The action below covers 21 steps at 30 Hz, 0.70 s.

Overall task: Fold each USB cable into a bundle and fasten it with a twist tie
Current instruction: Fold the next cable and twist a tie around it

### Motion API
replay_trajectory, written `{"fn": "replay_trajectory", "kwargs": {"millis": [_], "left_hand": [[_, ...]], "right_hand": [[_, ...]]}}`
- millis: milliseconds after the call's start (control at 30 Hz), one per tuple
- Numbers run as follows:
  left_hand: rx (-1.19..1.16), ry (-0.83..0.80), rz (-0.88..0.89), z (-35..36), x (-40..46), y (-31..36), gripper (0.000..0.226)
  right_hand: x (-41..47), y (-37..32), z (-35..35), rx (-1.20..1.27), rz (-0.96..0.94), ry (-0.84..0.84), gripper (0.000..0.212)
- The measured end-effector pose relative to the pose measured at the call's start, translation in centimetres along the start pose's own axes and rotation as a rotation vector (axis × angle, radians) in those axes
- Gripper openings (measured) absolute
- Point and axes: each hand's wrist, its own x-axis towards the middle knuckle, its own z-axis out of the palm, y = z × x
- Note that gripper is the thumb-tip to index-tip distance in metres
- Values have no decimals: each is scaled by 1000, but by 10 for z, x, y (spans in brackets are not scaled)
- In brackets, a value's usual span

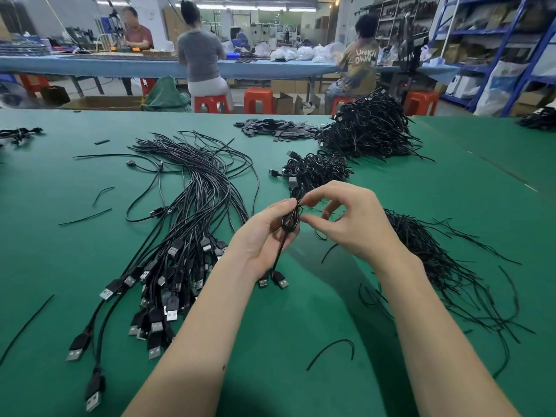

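My left hand (261, 236) grips a folded black USB cable bundle (289, 221) above the green table (301, 326); its USB plug (280, 279) hangs down below the hand. My right hand (346, 218) pinches a thin black twist tie (301, 204) at the top of the bundle with thumb and forefinger. A large fan of loose black USB cables (186, 224) lies to the left, plugs toward me. A heap of black twist ties (436, 260) lies to the right.
Small pile of tied bundles (316, 173) sits just beyond my hands, a bigger heap (370, 130) and flat black pieces (276, 129) behind it. Stray ties (331, 352) dot the table. Three people sit at a far blue bench among red stools (258, 99).
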Motion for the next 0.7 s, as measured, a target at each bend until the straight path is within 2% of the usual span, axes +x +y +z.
{"fn": "replay_trajectory", "kwargs": {"millis": [100,167,267,333,467,600,633,700], "left_hand": [[33,-18,0,-2,1,-1,9],[71,-27,24,-2,1,-4,11],[69,-60,87,-1,2,-5,26],[91,-89,110,-1,1,-4,30],[107,-134,121,-4,0,-4,30],[115,-171,128,0,-1,-6,29],[124,-156,127,2,-1,-6,29],[138,-96,113,3,0,-5,25]], "right_hand": [[0,-1,1,19,35,17,11],[0,-2,5,71,146,43,4],[0,-9,12,492,504,69,8],[-1,-12,15,735,700,11,13],[1,-6,13,974,875,-152,17],[-2,-1,9,1575,1118,-277,17],[-2,-2,10,1573,1112,-271,17],[-2,0,13,1203,948,-192,16]]}}
